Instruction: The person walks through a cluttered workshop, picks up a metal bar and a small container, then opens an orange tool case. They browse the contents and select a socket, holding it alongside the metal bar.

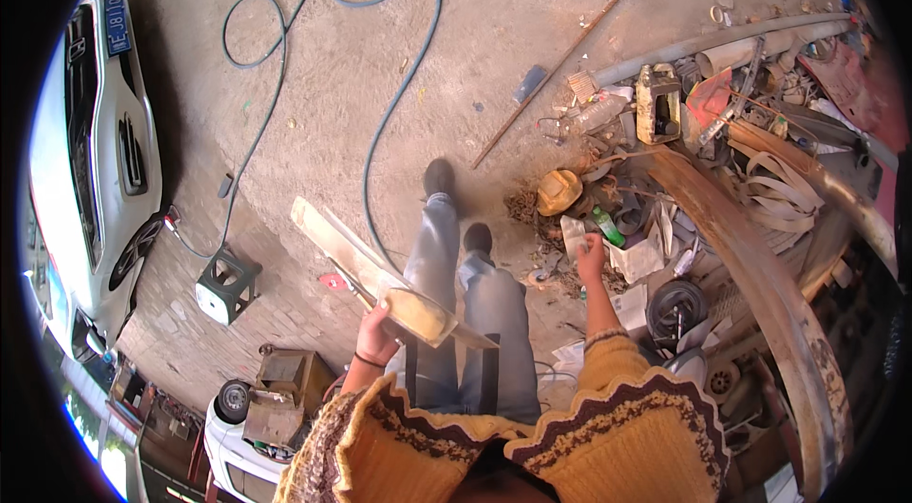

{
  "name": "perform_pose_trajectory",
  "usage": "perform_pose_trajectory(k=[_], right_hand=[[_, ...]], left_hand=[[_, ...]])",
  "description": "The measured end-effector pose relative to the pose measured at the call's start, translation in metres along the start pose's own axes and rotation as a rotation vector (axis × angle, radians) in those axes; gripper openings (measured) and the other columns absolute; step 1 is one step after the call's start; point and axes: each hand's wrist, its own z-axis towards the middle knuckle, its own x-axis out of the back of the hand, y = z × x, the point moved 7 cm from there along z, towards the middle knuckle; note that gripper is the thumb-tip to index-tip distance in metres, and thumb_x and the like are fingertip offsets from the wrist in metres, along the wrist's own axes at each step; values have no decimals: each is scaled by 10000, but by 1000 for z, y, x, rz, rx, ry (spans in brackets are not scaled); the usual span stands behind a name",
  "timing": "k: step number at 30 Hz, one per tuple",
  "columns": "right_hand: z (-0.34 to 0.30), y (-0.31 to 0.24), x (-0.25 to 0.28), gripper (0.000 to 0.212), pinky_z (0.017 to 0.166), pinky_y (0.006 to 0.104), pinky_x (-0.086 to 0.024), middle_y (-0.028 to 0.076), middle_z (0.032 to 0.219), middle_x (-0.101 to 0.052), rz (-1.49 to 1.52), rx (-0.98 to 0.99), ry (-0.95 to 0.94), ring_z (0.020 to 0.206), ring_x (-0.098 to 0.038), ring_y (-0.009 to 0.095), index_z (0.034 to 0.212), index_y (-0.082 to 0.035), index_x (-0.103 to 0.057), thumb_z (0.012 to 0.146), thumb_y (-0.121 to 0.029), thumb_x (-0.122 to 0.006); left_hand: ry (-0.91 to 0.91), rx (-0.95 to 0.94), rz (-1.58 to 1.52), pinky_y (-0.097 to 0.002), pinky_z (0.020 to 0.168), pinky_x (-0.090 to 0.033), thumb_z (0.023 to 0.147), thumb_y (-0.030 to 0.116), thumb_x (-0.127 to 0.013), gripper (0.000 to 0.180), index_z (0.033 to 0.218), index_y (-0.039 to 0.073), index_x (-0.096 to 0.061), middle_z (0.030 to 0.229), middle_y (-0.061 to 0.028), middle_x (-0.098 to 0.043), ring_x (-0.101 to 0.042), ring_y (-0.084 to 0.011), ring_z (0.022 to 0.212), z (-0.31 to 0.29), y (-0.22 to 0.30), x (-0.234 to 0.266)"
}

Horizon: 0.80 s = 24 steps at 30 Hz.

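Note:
My left hand (377,334) is closed around a long, flat, pale board-like bundle (356,256), held at a slant in front of my legs. Its near end carries a yellowish-tan patch, and a thin translucent sheet sticks out there; the exact kind is not clear. Out to the right, over the edge of a scrap heap, my right hand (591,258) pinches a small flat greyish-white piece (573,234). Close by that hand lie a green plastic bottle (608,227) and a yellow rounded object (559,191).
The scrap heap at right holds a dirty jug (657,104), a long curved panel (750,246) and a small wheel (676,311). A blue hose (370,151) snakes over the concrete. At left are a white car (104,142) and a plastic stool (228,284). A rusty rod (551,75) lies ahead.

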Motion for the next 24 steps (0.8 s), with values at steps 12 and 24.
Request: perform_pose_trajectory(k=[12, 24], right_hand=[[335, -225, -167, 237, 1100, 417, -245, 100, 1457, -296, -576, 164, -77, 1361, -222, 295, 933, -188, -693, 729, -296, -744], [241, -286, -108, 306, 867, 431, -422, 152, 1010, -527, -198, 568, -80, 985, -503, 359, 958, -73, -594, 685, -99, -730]], left_hand=[[231, -61, -128, -450, 895, -464, 754, 344, -693, 561, 1194, 48, -507, 1097, -129, -587, -558, -305, 1024, 80, 69, 5], [300, 37, -104, -465, 931, -458, 822, 320, -662, 484, 1205, 67, -507, 1130, -109, -600, -575, -293, 1049, 121, 113, -143]])
